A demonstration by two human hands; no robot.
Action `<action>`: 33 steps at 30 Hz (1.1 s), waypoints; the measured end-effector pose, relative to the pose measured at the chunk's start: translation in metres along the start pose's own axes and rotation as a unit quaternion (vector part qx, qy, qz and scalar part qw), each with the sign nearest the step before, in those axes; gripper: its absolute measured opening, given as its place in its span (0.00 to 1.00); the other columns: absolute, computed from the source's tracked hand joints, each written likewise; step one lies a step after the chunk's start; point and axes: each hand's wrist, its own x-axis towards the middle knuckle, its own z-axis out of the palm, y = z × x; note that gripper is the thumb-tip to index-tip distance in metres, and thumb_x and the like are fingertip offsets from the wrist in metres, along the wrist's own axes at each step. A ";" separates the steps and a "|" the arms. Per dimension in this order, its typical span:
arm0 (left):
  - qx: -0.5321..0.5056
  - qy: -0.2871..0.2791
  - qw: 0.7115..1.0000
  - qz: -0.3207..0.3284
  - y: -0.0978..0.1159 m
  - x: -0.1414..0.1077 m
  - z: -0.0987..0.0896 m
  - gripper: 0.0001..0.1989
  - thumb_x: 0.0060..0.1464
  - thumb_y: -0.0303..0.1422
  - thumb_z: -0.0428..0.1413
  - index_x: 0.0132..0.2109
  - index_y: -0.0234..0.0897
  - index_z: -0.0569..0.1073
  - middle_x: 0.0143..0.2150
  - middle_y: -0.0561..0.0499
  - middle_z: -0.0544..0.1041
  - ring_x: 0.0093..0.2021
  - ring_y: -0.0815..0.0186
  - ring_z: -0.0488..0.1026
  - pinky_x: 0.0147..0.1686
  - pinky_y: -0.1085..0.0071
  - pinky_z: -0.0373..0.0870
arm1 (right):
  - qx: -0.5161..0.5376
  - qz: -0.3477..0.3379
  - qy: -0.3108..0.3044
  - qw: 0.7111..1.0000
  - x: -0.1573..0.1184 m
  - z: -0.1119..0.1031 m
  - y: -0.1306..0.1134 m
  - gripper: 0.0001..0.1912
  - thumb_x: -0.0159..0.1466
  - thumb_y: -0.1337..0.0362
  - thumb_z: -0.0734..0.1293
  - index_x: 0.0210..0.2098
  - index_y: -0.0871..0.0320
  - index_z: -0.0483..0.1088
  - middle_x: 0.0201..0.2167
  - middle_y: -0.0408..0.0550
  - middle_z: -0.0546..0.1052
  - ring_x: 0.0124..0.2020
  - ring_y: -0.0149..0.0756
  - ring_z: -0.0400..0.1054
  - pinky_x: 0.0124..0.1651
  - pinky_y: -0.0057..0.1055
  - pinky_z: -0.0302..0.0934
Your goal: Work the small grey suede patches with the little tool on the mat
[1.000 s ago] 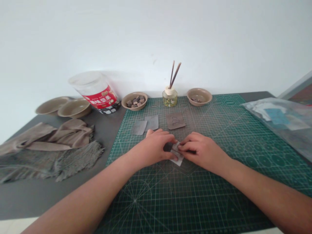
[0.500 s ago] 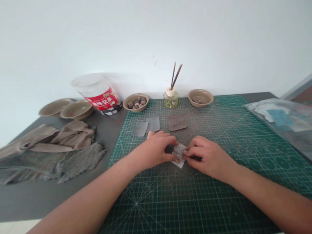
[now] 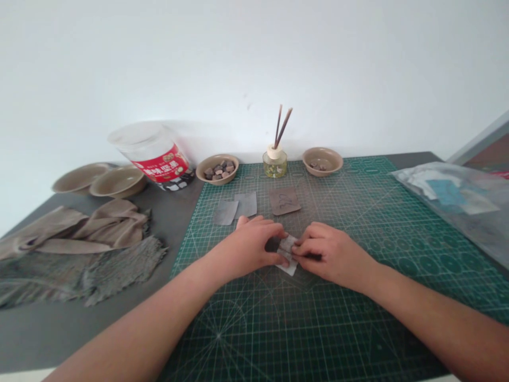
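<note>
- pinched narrow at the tips, the right hand (image 3: 332, 254) meets the right edge of the pale grey sheet (image 3: 291, 266); whether a smaller piece is also caught there, i cannot tell.
- the left hand (image 3: 252, 246) makes a wider hold, thumb and forefinger set apart in an arch, their tips steadying the sheet on its left side.
- this sheet lies just below the middle of the frame, partly hidden by fingers, on the green cutting mat (image 3: 246, 329).
- it looks light, thin and fairly soft, likely to crease or skid under a sideways push; spread tips near opposite edges should suit it, with light pressure.
- beyond the hands, nearer mid-frame, are a marked brown square (image 3: 285, 208) and, left of it, two grey squares (image 3: 225, 212) (image 3: 245, 205), edges meeting or overlapping.
- farther up, a bowl of stones (image 3: 201, 172), a reed diffuser (image 3: 274, 165) and a bowl with a few small pieces (image 3: 333, 163) form a row.
- at left, a red-labelled tub (image 3: 161, 164) leans near two bowls (image 3: 75, 179) (image 3: 119, 183), with crumpled cloth (image 3: 115, 223) below.
- at right, a clear bag (image 3: 473, 220) covers the mat's edge.
</note>
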 end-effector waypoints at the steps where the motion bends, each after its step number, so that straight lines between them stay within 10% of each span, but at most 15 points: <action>1: -0.002 -0.003 1.000 -0.003 0.001 0.000 -0.001 0.22 0.49 0.48 0.67 0.47 0.43 0.76 0.44 0.51 0.78 0.52 0.53 0.71 0.47 0.60 0.55 | -0.001 0.008 0.003 1.000 0.000 0.000 0.001 0.02 0.64 0.69 0.72 0.35 0.58 0.79 0.34 0.47 0.77 0.38 0.37 0.70 0.41 0.33 0.64; 33: -0.016 0.004 1.000 -0.003 0.000 -0.001 0.000 0.23 0.49 0.48 0.67 0.49 0.43 0.76 0.46 0.50 0.79 0.52 0.53 0.71 0.48 0.60 0.56 | 0.005 0.023 -0.005 1.000 -0.003 -0.001 -0.002 0.04 0.65 0.67 0.70 0.35 0.56 0.78 0.35 0.47 0.77 0.39 0.37 0.70 0.41 0.34 0.65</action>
